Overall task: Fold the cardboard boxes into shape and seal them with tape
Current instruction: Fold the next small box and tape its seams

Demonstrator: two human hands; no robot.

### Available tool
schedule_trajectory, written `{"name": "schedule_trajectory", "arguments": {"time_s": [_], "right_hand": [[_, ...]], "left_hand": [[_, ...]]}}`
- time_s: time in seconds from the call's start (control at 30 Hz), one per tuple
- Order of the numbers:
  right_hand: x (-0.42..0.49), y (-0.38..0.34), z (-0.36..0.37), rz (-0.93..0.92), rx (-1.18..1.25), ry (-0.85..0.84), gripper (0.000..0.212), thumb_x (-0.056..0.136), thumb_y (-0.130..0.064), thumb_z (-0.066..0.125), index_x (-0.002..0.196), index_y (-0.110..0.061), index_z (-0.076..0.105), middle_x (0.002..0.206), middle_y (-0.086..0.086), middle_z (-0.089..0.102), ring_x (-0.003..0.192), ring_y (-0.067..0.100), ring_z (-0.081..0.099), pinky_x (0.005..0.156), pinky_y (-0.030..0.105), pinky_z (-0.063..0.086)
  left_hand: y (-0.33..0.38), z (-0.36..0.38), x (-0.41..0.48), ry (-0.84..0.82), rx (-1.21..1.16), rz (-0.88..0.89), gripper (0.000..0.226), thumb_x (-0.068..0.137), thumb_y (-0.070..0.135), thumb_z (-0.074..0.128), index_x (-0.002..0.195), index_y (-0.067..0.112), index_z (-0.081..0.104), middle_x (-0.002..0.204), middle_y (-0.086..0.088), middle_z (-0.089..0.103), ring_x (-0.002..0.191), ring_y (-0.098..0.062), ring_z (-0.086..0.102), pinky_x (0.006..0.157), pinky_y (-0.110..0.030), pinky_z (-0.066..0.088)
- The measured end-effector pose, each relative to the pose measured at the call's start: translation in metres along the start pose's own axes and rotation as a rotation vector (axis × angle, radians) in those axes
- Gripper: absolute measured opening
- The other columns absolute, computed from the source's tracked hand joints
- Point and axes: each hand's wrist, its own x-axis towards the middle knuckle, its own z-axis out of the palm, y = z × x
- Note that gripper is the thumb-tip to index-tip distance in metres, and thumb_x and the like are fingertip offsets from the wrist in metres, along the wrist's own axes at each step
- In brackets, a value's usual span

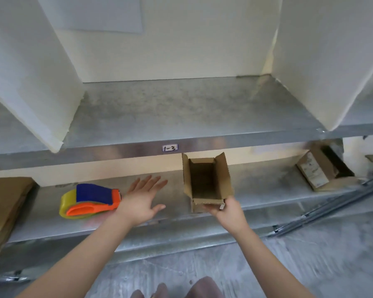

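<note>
A small brown cardboard box [205,181] stands on the lower metal shelf [267,190] with its top flaps open and its inside empty. My right hand [225,209] grips its near end, fingers curled under the front flap. My left hand [141,197] hovers flat over the shelf with fingers spread, between the box and a tape dispenser [91,200]. The dispenser is orange and blue with a yellowish tape roll, and it lies on its side just left of my left hand.
A stack of flat brown cardboard [4,209] lies at the shelf's left end. Another open box with a label [325,168] sits at the right end. The upper shelf [181,112] holds white dividers, and its front lip carries a small tag [170,147]. Grey floor lies below.
</note>
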Motion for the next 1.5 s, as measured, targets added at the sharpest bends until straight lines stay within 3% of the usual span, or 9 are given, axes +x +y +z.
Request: {"name": "schedule_trajectory", "arguments": {"time_s": [0.17,0.3,0.43,0.63,0.9,1.13,1.23,1.33,1.5], "right_hand": [[-0.010,0.029,-0.071,0.064,0.023,0.066,0.041,0.070,-0.037,0.086,0.090,-0.014,0.058,0.090,0.000,0.067,0.085,0.017,0.063,0.074,0.030,0.051],[-0.013,0.061,-0.143,0.068,-0.014,0.072,0.072,0.052,-0.064,0.083,0.091,-0.009,0.057,0.092,0.009,0.068,0.087,0.026,0.064,0.075,0.039,0.052],[-0.013,0.089,-0.211,0.073,-0.065,0.059,0.049,0.068,-0.043,0.086,0.089,-0.013,0.053,0.092,0.009,0.064,0.086,0.027,0.062,0.077,0.039,0.050],[0.005,0.132,-0.273,0.135,-0.088,0.075,0.064,0.068,-0.047,0.084,0.101,-0.003,0.051,0.095,0.011,0.062,0.085,0.025,0.059,0.079,0.040,0.050],[0.051,0.169,-0.306,0.200,0.013,0.047,0.075,0.075,-0.037,0.081,0.130,-0.002,0.045,0.115,0.000,0.049,0.119,0.026,0.051,0.095,0.033,0.042],[0.079,0.195,-0.309,0.187,0.088,0.103,0.055,0.068,-0.034,0.087,0.107,-0.016,0.053,0.101,-0.004,0.060,0.093,0.013,0.057,0.071,0.015,0.045],[0.085,0.202,-0.304,0.159,0.159,0.156,0.065,0.070,-0.032,0.086,0.124,-0.017,0.053,0.115,-0.008,0.061,0.105,0.010,0.057,0.078,0.010,0.045],[0.090,0.212,-0.300,0.179,0.239,0.189,0.071,0.077,-0.028,0.080,0.139,-0.015,0.046,0.129,-0.003,0.056,0.117,0.012,0.053,0.091,0.020,0.044],[0.095,0.225,-0.293,0.205,0.217,0.208,0.066,0.083,-0.026,0.076,0.141,-0.017,0.047,0.128,0.003,0.061,0.118,0.019,0.057,0.097,0.029,0.046]], "left_hand": [[0.071,0.004,0.028,0.030,0.038,0.039,0.081,0.076,0.069,0.023,0.148,0.033,0.030,0.155,-0.001,0.031,0.145,-0.026,0.025,0.117,-0.044,0.013],[0.140,0.014,0.052,0.073,0.080,0.075,0.073,0.080,0.066,0.034,0.143,0.029,0.040,0.144,-0.006,0.048,0.134,-0.032,0.044,0.110,-0.052,0.029],[0.212,0.020,0.071,0.072,0.038,0.062,0.075,0.083,0.067,0.031,0.149,0.031,0.026,0.155,-0.002,0.030,0.143,-0.027,0.027,0.116,-0.046,0.017],[0.310,0.034,0.109,0.012,-0.064,0.095,0.082,0.079,0.072,0.025,0.151,0.036,0.014,0.157,0.004,0.024,0.144,-0.022,0.024,0.114,-0.038,0.018],[0.391,0.070,0.183,-0.057,-0.542,-0.027,0.083,0.082,0.059,0.061,0.150,0.025,0.026,0.152,0.000,0.037,0.139,-0.020,0.035,0.112,-0.035,0.031],[0.426,0.085,0.216,-0.026,-1.005,-0.297,0.056,0.085,0.033,0.070,0.133,0.019,0.045,0.125,0.003,0.062,0.096,-0.007,0.060,0.089,-0.024,0.046],[0.431,0.087,0.230,-0.014,-0.994,-0.328,0.046,0.087,0.035,0.068,0.125,0.020,0.046,0.125,0.000,0.062,0.099,-0.013,0.062,0.093,-0.030,0.048],[0.432,0.093,0.240,-0.004,-0.976,-0.357,0.050,0.086,0.040,0.067,0.126,0.020,0.045,0.125,-0.001,0.061,0.109,-0.021,0.062,0.095,-0.031,0.047],[0.431,0.104,0.238,-0.029,-0.962,-0.325,0.050,0.088,0.038,0.064,0.129,0.018,0.043,0.124,0.000,0.062,0.097,-0.013,0.062,0.089,-0.024,0.044]]}}
